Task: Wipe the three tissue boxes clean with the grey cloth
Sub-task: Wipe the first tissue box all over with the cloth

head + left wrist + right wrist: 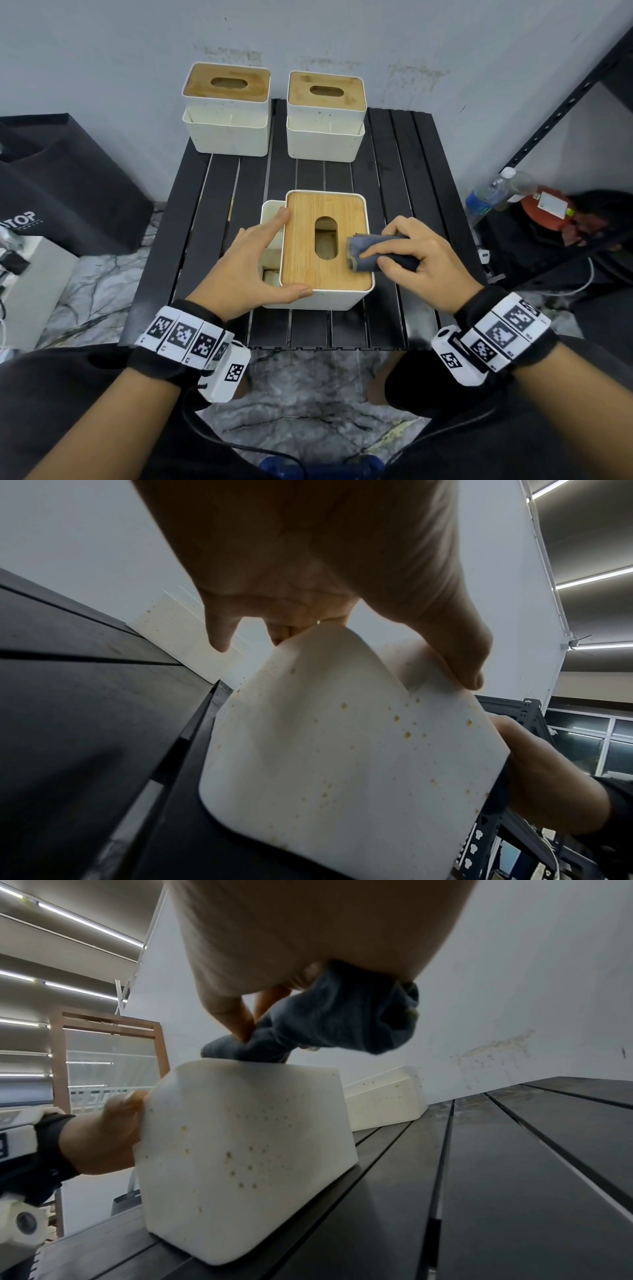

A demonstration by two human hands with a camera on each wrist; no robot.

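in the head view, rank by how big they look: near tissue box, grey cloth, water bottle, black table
1. black table
2. near tissue box, though it sits closest to the camera
3. and 4. grey cloth and water bottle: unsure, cloth is partly hidden under the right hand

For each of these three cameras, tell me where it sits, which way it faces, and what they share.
Head: worn on the head, looks down at the black table; both hands and wrists show.
Left wrist: under the left hand, looks along the fingers at the near tissue box.
Right wrist: under the right hand, looks at the grey cloth.
All three share that box.
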